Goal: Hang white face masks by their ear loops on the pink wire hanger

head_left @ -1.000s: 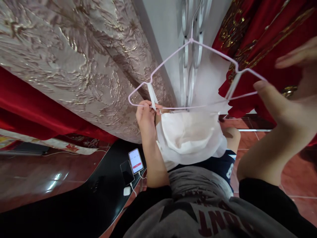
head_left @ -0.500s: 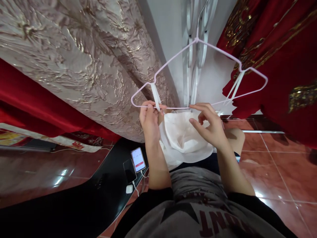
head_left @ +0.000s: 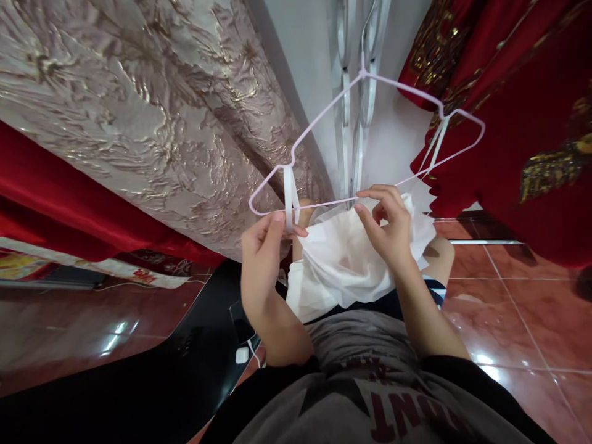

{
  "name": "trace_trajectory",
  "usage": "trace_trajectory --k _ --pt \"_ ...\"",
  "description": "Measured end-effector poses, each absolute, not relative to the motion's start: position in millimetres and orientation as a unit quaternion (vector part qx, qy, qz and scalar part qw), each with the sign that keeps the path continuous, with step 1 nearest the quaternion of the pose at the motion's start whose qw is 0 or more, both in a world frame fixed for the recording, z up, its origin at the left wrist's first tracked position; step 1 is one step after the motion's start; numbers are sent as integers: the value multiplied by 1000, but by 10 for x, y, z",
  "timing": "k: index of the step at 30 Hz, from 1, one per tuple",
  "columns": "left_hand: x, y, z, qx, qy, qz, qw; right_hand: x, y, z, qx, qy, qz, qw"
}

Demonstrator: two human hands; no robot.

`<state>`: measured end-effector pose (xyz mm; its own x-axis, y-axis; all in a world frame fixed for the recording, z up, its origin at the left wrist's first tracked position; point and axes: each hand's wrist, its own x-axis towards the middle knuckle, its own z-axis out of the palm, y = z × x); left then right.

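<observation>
Looking like a room in a home, leaving open which one. Showing a pale pinkish-gold drape of floral-textured cloth [head_left: 139,123] hanging at left, a deep-red drape with gold sequin patterns [head_left: 531,111] hanging at right, and white curled metalwork [head_left: 345,98] by a plain pale-grey wall [head_left: 303,55]. Revealing underfoot a glossy reddish tiled floor [head_left: 485,314]. Including a shiny black curved-edged counter [head_left: 139,376] carrying a dark-screened phone [head_left: 239,322], a white cable [head_left: 253,350] and a small white rounded case [head_left: 242,355].

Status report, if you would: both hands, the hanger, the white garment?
Left hand at the left strap. Right hand part-open at the lower bar of the hanger. White garment below. Nothing seen in the way.
</observation>
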<state>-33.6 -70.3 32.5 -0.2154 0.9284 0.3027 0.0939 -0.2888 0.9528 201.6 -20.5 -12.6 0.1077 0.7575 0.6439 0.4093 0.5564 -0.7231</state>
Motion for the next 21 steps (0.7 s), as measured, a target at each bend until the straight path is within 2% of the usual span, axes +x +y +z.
trace_trajectory --k 5,9,11,17,19,21 --pt "-344 -665 497 518 482 647 283 2008 -239 -121 -437 -656 163 593" --pt "-367 -571 703 525 359 664 392 1998 -251 -132 -447 -653 171 587" --pt "-408 -546 745 500 334 687 408 1985 -266 -142 -445 -654 180 585" --pt "-457 -415 452 290 366 840 278 1945 -306 -148 -430 -664 212 574" --pt "-408 -336 330 272 398 829 283 1899 -322 -129 -431 -667 225 565" --pt "-331 -272 242 317 409 785 340 1833 -348 -108 -425 -674 238 555"
